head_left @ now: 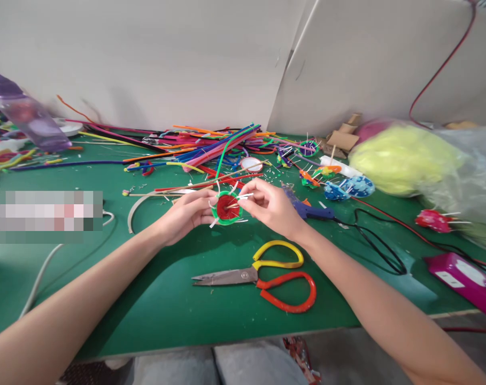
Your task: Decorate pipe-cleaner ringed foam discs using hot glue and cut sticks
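Above the table, my left hand (189, 214) grips the left rim of a small round pipe-cleaner piece (223, 206). It has a red, cup-like inside, a green fuzzy rim and thin white prongs sticking out all around. A thin wooden stick (232, 206) rises from its middle. At the right rim, my right hand (267, 206) is closed in a pinch on one of the white prongs; the fingertips partly hide it. Scissors (246, 276) with one yellow and one red handle lie in front of both hands. Beyond the hands is a heap of coloured pipe cleaners (222, 149).
A blue glue gun (317, 212) lies right of my right hand, its black cord trailing. Similar small pieces, such as a blue one (359, 187), sit farther right, near plastic bags (403, 158) and a magenta power strip (463, 280). A purple bottle (34, 120) stands at far left.
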Demonstrator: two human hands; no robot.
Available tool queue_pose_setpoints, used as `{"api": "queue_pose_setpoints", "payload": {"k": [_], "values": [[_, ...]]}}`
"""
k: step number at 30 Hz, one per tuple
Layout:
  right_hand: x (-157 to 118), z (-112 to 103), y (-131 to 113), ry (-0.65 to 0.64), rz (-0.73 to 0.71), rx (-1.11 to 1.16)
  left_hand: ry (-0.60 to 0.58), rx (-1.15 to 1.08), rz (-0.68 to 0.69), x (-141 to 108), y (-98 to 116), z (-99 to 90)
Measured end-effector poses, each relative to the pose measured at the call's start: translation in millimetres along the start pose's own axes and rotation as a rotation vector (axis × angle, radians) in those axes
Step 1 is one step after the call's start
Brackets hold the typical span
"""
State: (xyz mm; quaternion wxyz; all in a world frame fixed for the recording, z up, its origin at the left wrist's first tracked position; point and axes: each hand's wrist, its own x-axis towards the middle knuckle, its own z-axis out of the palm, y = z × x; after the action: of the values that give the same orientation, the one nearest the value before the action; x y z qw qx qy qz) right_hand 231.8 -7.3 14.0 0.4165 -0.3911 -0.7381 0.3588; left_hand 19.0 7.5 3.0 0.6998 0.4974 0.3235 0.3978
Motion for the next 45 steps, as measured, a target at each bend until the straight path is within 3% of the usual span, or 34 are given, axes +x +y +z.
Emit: {"api": "queue_pose_setpoints", "payload": {"k": [9, 45], "values": [[0.8, 1.3, 0.1, 0.097, -0.051, -0.052, 0.044, 0.040, -0.034, -1.9, 2.7, 3.8], [-0.7, 0.0, 1.3, 0.088, -0.063, -0.123, 0.028, 0.068, -0.052, -2.2, 2.7, 6.3]]}}
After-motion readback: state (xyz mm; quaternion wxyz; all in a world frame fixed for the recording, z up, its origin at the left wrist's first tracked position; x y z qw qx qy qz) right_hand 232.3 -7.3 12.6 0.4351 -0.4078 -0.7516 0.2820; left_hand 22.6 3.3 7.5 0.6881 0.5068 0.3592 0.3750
